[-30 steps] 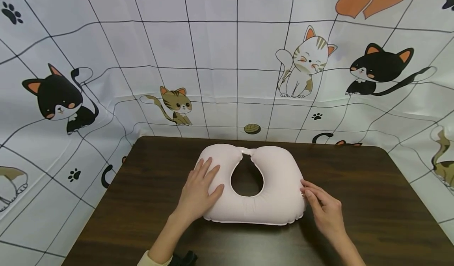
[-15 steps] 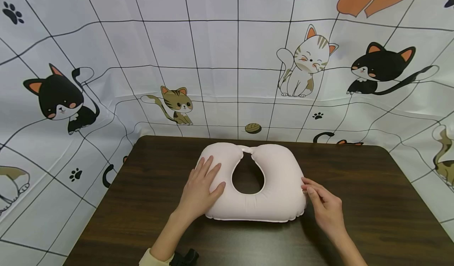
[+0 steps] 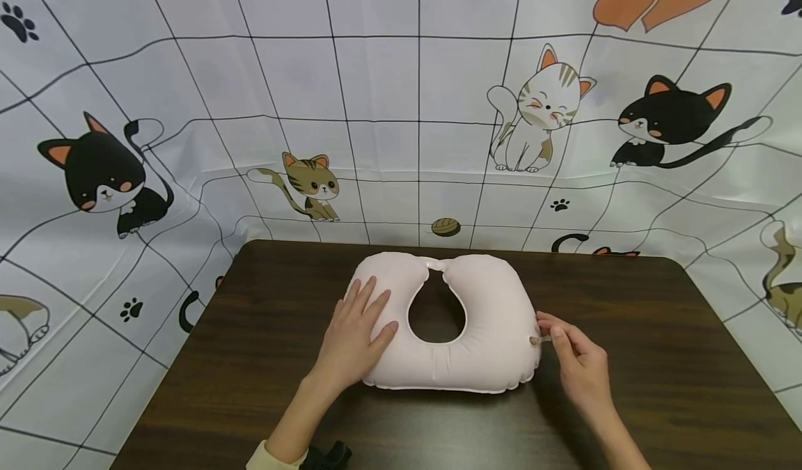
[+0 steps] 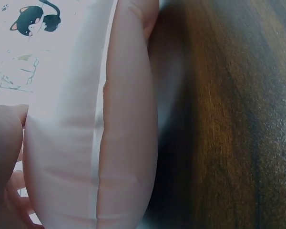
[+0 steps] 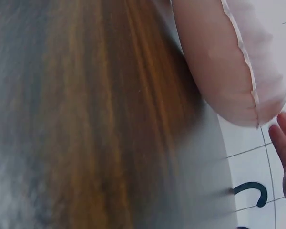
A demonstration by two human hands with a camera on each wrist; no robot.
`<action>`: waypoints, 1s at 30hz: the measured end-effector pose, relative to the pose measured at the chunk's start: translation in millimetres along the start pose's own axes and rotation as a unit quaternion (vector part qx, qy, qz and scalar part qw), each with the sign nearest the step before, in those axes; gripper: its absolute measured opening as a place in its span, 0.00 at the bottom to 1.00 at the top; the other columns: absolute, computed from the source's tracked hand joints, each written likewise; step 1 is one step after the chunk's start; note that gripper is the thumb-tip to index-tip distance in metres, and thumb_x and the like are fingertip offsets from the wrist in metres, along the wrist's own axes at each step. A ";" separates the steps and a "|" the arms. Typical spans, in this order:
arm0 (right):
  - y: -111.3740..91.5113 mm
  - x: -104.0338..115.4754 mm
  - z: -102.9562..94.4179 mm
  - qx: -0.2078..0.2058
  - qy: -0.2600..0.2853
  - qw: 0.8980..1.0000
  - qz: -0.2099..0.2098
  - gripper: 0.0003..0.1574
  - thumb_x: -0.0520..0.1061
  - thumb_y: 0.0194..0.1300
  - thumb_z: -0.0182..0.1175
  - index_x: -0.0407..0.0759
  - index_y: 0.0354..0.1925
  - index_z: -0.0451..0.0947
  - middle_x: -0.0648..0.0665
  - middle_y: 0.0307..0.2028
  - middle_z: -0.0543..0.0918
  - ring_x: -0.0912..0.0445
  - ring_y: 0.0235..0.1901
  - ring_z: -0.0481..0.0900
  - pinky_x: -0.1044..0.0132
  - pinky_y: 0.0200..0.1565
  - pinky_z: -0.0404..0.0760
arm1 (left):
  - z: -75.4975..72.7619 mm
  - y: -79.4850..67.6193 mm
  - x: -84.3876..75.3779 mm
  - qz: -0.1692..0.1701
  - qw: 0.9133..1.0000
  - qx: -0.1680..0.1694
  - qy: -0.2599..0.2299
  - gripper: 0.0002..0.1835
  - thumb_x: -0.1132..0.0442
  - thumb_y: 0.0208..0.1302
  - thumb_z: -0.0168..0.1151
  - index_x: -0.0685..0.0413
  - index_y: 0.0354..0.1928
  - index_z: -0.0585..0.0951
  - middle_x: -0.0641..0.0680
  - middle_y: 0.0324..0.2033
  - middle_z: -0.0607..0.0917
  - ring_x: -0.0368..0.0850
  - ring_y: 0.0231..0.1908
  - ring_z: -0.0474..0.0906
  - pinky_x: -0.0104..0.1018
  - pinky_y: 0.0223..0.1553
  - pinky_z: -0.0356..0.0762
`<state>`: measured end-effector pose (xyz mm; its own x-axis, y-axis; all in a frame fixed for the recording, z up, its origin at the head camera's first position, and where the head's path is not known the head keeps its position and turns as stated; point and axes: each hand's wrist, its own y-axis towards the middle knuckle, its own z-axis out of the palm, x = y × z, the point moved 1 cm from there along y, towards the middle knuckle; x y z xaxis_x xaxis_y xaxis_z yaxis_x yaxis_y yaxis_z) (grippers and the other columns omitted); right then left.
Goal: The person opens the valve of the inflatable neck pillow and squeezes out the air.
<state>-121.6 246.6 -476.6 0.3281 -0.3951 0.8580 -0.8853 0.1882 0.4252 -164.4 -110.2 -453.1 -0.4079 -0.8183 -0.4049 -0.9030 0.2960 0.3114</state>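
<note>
A pale pink inflatable U-shaped neck pillow [image 3: 451, 365] lies on the dark wooden table, its opening turned to the far side. My left hand [image 3: 354, 338] rests on the pillow's left side with fingers spread; the left wrist view shows the pillow's seamed edge [image 4: 100, 138] beside that hand. At the pillow's right edge sits a small see-through air valve [image 3: 535, 340]. My right hand [image 3: 579, 365] pinches the short clear tab running out from this valve, thumb against the fingers. In the right wrist view only the fingertips [image 5: 281, 138] show, close to the pillow's seam.
The dark wood table [image 3: 250, 345] has rounded far corners. Behind it hangs a white cloth [image 3: 382, 80] with a grid and cartoon cats. A black strap [image 3: 328, 456] is on my left wrist, below a pale yellow sleeve [image 3: 269, 458].
My right fingers have drawn slightly right from the pillow's edge, and the valve with its clear tab now shows between them and the pillow. My left hand stays in place.
</note>
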 end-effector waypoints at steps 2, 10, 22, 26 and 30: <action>0.8 1.8 0.5 -0.002 0.007 1.000 -0.014 0.14 0.31 0.77 0.53 0.30 0.51 0.84 0.39 0.55 0.86 0.69 0.56 0.80 0.78 0.55 0.74 | 0.3 -0.6 0.3 0.001 1.000 0.001 -0.001 0.29 0.50 0.72 0.61 0.54 0.70 0.76 0.62 0.75 0.64 0.64 0.77 0.51 0.71 0.68 0.56; 23.6 18.4 7.3 0.004 -0.106 0.993 -0.050 0.14 0.36 0.74 0.60 0.38 0.55 0.84 0.42 0.59 0.84 0.67 0.53 0.81 0.80 0.52 0.71 | -8.7 5.5 1.2 0.006 1.000 0.005 -0.002 0.28 0.51 0.73 0.61 0.55 0.70 0.76 0.65 0.74 0.66 0.67 0.75 0.55 0.68 0.68 0.58; 90.3 49.7 30.2 0.226 -0.292 0.929 0.005 0.36 0.53 0.76 0.58 0.40 0.74 0.67 0.30 0.73 0.64 0.30 0.69 0.65 0.29 0.60 0.67 | -29.7 62.5 9.3 0.000 0.996 0.061 0.060 0.29 0.50 0.76 0.58 0.55 0.72 0.74 0.65 0.73 0.67 0.66 0.74 0.59 0.61 0.69 0.62; 104.4 45.3 41.9 0.245 -0.317 0.916 -0.001 0.37 0.54 0.75 0.58 0.39 0.74 0.66 0.29 0.73 0.65 0.31 0.69 0.65 0.28 0.58 0.69 | -26.9 81.0 10.6 0.002 0.995 0.072 0.075 0.29 0.50 0.76 0.58 0.55 0.72 0.74 0.64 0.71 0.70 0.63 0.72 0.63 0.61 0.63 0.70; 112.0 39.2 51.2 0.265 -0.336 0.904 0.007 0.40 0.55 0.74 0.59 0.39 0.75 0.64 0.27 0.73 0.64 0.32 0.71 0.62 0.26 0.58 0.68 | -18.4 92.6 10.9 -0.004 0.991 0.104 0.086 0.29 0.48 0.77 0.57 0.53 0.73 0.72 0.63 0.71 0.70 0.62 0.73 0.62 0.60 0.63 0.71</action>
<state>-224.8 206.1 -410.1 0.1998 -0.8867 0.4171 -0.9796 -0.1903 0.0647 -250.0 -100.8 -412.8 -0.3873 -0.8876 -0.2495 -0.9219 0.3695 0.1168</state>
